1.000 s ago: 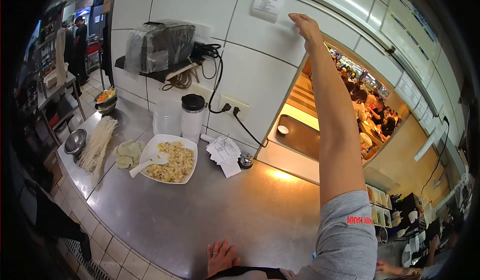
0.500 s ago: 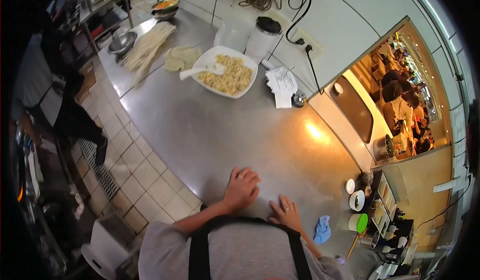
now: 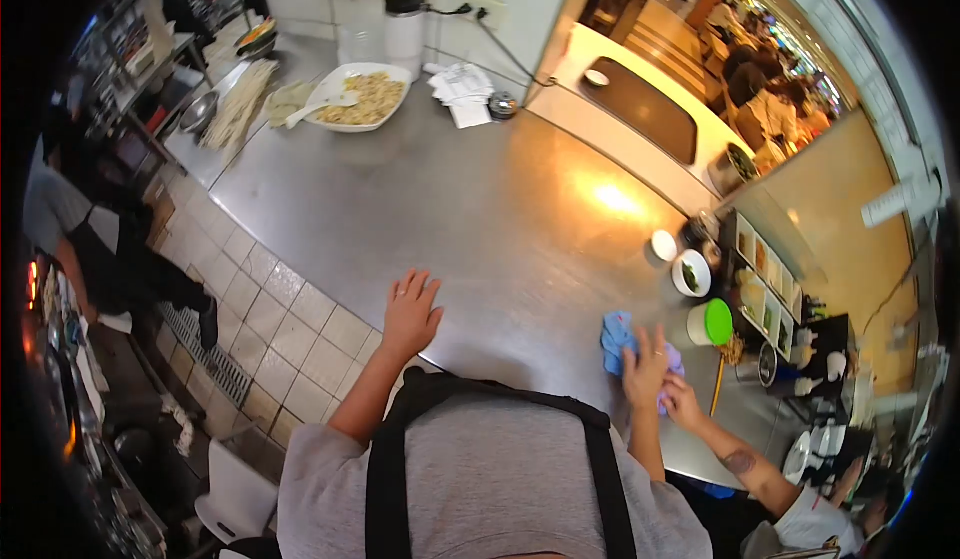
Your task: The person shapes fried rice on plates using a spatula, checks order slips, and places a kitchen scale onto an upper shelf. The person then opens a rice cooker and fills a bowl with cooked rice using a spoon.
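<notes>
My left hand [image 3: 411,314] is over the near left edge of the steel counter [image 3: 430,209], fingers spread, holding nothing. Over the right side of the counter, my right hand [image 3: 645,371] has its fingers stretched out beside a crumpled blue cloth [image 3: 615,340]. Part of a purple cloth [image 3: 672,361] shows just behind that hand. A co-worker's hand [image 3: 683,402] is close against mine at the purple cloth; whether it grips the cloth I cannot tell. A tub with a green lid [image 3: 711,323] stands to the right of the blue cloth.
A white bowl of fried rice [image 3: 398,87] with a white spoon sits at the back, beside paper slips [image 3: 463,90] and a lidded white container [image 3: 404,34]. White bowls [image 3: 691,273] and ingredient trays [image 3: 765,269] line the right. Another person [image 3: 100,229] stands left.
My view has shifted right. My hands have moved apart, the right one reaching over to the blue cloth. A co-worker's arm has come in from the lower right.
</notes>
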Demonstrator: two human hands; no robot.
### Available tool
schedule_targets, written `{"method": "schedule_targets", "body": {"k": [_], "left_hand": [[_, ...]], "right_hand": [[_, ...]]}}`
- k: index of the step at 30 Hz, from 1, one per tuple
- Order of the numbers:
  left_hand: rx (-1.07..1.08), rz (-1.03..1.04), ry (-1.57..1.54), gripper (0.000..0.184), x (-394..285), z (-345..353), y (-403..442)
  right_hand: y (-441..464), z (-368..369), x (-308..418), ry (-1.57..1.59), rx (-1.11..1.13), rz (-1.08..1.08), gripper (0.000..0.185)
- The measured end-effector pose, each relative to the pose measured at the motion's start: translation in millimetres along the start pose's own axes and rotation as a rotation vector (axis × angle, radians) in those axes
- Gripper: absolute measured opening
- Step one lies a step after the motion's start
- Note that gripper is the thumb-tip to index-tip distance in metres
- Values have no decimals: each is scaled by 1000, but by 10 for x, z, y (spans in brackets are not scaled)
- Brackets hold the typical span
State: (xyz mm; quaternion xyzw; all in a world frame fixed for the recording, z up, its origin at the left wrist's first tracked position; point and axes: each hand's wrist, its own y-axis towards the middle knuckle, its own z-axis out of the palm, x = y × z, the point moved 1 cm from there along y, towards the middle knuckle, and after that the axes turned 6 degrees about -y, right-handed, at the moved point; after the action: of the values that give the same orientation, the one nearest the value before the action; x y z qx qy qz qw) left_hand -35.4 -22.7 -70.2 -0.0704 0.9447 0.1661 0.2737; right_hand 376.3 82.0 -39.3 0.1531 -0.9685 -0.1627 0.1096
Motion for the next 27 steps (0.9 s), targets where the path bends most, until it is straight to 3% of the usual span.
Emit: {"method": "schedule_targets", "body": {"k": [2, 4, 7, 9, 12, 14, 15, 18, 19, 20, 22, 23, 27], "left_hand": [[-28, -21, 35, 42, -270, 59, -185], [-19, -17, 55, 40, -599, 64, -312], [101, 50, -289, 34, -865, 326, -429], [213, -128, -646, 29, -1137, 433, -460], [346, -489, -1287, 28, -1407, 759, -521], [400, -699, -1662, 30, -1579, 859, -487], [448, -734, -1761, 36, -1605, 934, -484], [432, -874, -2119, 42, -1615, 1228, -451], [540, -690, -2440, 45, -1467, 1531, -467], [591, -651, -2359, 44, -1689, 1419, -394], [683, -590, -2198, 43, -2327, 1054, -265], [748, -740, -2212, 43, -2357, 1070, -207], [649, -736, -2219, 45, -2401, 1275, -213]], "right_hand": [[-85, 151, 12, -103, 158, -132, 55], [-44, 256, -35, -32, 125, -136, 59], [-30, 287, 58, 119, 38, -162, 54], [6, 408, 81, 204, -40, -281, 47], [1, 466, 171, 317, 117, -391, 35], [-41, 384, 348, 494, 207, -332, 31], [-24, 306, 425, 575, 242, -307, 30], [-78, 5, 644, 547, 139, -615, 39], [-149, -87, 761, 552, 49, -696, 41], [-178, -143, 797, 558, -37, -775, 43], [-168, -150, 703, 507, -28, -691, 44], [-147, -146, 636, 479, -22, -653, 45], [-112, -88, 378, 578, 7, -398, 43]]}}
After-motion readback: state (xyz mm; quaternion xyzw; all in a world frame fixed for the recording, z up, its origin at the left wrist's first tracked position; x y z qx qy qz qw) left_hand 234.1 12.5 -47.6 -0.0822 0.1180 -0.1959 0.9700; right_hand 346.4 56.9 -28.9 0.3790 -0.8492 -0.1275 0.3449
